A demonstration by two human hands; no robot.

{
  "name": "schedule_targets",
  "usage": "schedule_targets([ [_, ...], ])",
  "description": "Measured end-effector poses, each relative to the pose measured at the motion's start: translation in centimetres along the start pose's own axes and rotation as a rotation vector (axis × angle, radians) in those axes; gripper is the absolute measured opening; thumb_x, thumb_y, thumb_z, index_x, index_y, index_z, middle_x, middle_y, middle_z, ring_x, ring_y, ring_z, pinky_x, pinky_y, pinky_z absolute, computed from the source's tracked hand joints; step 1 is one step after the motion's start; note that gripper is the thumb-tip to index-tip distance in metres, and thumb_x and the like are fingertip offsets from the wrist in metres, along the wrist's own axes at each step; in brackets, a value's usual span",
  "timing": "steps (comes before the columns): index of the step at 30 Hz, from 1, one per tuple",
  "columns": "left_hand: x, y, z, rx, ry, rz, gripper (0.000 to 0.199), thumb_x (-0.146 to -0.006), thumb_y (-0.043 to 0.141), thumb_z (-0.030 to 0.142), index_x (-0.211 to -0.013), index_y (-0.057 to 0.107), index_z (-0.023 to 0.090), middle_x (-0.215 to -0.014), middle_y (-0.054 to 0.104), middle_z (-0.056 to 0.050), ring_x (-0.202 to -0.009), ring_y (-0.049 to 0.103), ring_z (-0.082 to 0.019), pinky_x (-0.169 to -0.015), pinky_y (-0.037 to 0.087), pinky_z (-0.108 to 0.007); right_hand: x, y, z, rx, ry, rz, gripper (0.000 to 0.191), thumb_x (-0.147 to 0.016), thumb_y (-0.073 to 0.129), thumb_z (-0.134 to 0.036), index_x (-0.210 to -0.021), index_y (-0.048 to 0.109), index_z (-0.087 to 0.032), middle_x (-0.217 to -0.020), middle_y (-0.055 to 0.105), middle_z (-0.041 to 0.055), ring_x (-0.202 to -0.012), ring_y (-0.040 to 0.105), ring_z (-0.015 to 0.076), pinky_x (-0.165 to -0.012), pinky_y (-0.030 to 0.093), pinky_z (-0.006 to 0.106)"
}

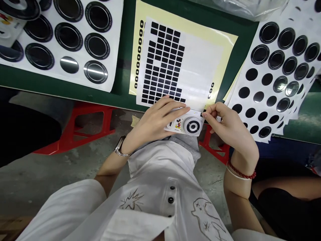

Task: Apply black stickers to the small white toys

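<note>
My left hand [156, 117] is wrapped over a small white digital camera [179, 125] at the table's near edge. A cartoon mouse print and a round lens with a black-and-white ring show on its front. At the camera's upper right corner, the thumb and forefinger of my right hand [227, 124] pinch a small black sticker [202, 114]. Whether the sticker touches the camera I cannot tell. Just beyond lies a white sheet of small black rectangular stickers [198, 67], with several gaps in its rows. It rests on a yellow backing sheet [227, 43] bearing black oval-ring stickers.
Sheets of round black lens stickers lie on the green table [125, 43], one left [75, 70] and a stack right [244, 103]. Another printed item [11, 31] sits on the left sheet. Clear plastic [245, 8] lies at the back. Red stools [82, 129] and people's legs flank me.
</note>
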State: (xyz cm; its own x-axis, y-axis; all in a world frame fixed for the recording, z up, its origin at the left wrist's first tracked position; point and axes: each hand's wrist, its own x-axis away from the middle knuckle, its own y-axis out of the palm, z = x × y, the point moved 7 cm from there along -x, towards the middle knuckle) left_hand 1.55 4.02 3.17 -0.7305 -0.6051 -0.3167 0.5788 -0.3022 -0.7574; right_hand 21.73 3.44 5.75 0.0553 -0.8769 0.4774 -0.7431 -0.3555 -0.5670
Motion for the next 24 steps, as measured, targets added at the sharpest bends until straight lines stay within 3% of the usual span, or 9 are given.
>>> schedule_targets([
  [5, -0.1, 0.0, 0.0, 0.007, -0.004, -0.008, 0.075, -0.096, 0.082, 0.038, -0.158, 0.044, 0.02, -0.144, 0.066, -0.012, -0.132, 0.058, -0.029, -0.124, 0.047, -0.055, -0.2, 0.7, 0.8, -0.23, 0.057, -0.053, 0.014, -0.101, 0.065, -0.034, -0.094, 0.06, -0.023, -0.09, 0.059, 0.0024, -0.068, 0.056, 0.0137, -0.05, 0.05, 0.025],
  [8, 0.0, 0.0, 0.0, -0.004, 0.003, -0.007, 0.071, -0.097, 0.08, 0.036, -0.156, 0.045, 0.018, -0.144, 0.066, -0.012, -0.132, 0.059, -0.029, -0.124, 0.048, -0.055, 0.0, 1.3, 1.3, -0.367, 0.062, -0.007, 0.012, -0.099, 0.068, -0.033, -0.096, 0.062, -0.023, -0.096, 0.059, 0.0018, -0.063, 0.056, 0.0102, -0.044, 0.049, 0.022],
  [11, 0.0, 0.0, -0.1, -0.013, 0.0, 0.0, 0.069, -0.099, 0.078, 0.037, -0.157, 0.044, 0.02, -0.144, 0.066, -0.012, -0.132, 0.06, -0.029, -0.124, 0.048, -0.056, 0.1, 1.9, 1.5, -0.431, 0.034, 0.043, 0.014, -0.099, 0.068, -0.037, -0.098, 0.065, -0.023, -0.105, 0.059, 0.0035, -0.065, 0.061, 0.0098, -0.045, 0.054, 0.022],
  [15, -0.1, -0.2, 0.1, -0.007, -0.004, -0.001, 0.065, -0.101, 0.075, 0.035, -0.157, 0.044, 0.019, -0.143, 0.067, -0.013, -0.133, 0.061, -0.029, -0.125, 0.047, -0.057, 0.0, 2.6, 1.6, -0.522, 0.039, 0.016, 0.023, -0.099, 0.069, -0.045, -0.104, 0.071, -0.024, -0.109, 0.06, 0.004, -0.063, 0.06, 0.0092, -0.054, 0.063, 0.027],
  [21, 0.0, 0.2, -0.3, 0.037, -0.009, 0.004, 0.07, -0.1, 0.076, 0.039, -0.16, 0.042, 0.022, -0.145, 0.066, -0.013, -0.132, 0.06, -0.03, -0.123, 0.047, -0.057, -0.7, 1.5, 2.1, -0.314, -0.062, 0.169, 0.023, -0.097, 0.072, -0.046, -0.092, 0.072, -0.023, -0.101, 0.062, 0.0046, -0.06, 0.056, 0.0099, -0.045, 0.049, 0.025],
  [24, 0.0, 0.5, -0.5, 0.044, -0.033, -0.03, 0.067, -0.101, 0.073, 0.042, -0.158, 0.047, 0.019, -0.145, 0.065, -0.015, -0.135, 0.056, -0.032, -0.122, 0.046, -0.058, -0.6, 1.3, 2.3, -0.242, -0.108, 0.093, 0.028, -0.096, 0.073, -0.051, -0.095, 0.075, -0.023, -0.096, 0.065, 0.0052, -0.059, 0.058, 0.0121, -0.048, 0.052, 0.027],
])
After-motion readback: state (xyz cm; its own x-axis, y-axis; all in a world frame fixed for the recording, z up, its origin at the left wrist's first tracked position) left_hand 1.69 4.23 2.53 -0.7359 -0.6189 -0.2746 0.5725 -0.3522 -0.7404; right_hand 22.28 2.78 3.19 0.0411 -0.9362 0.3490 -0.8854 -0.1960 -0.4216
